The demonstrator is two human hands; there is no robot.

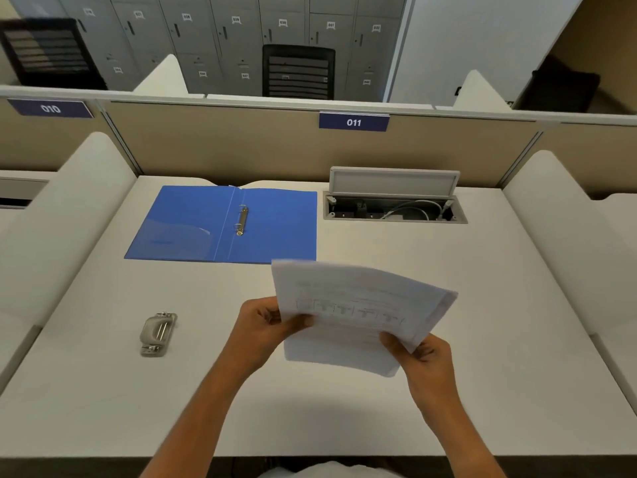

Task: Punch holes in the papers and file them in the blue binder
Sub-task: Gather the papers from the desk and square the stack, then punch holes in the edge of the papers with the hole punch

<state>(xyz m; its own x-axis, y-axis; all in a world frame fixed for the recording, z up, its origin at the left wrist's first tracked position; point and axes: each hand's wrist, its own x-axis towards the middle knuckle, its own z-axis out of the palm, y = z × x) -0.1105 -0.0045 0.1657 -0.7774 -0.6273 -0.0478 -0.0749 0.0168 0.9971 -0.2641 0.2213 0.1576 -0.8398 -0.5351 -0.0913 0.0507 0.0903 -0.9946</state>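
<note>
A stack of white printed papers (358, 305) is held above the middle of the white desk (103, 391), slightly bowed. My left hand (267, 322) grips the stack's left edge and my right hand (422, 357) grips its lower right corner. The blue binder (275, 229) lies open and flat at the back left of the desk, its metal rings (242, 220) showing in the spine. A small silver hole punch (158, 334) sits on the desk to the left of my left hand, apart from it.
An open cable box (394, 201) with a raised grey lid is sunk into the desk at the back right. Beige partitions with white side dividers fence the desk. A label reads 011 (354, 122). Lockers and a black chair stand beyond.
</note>
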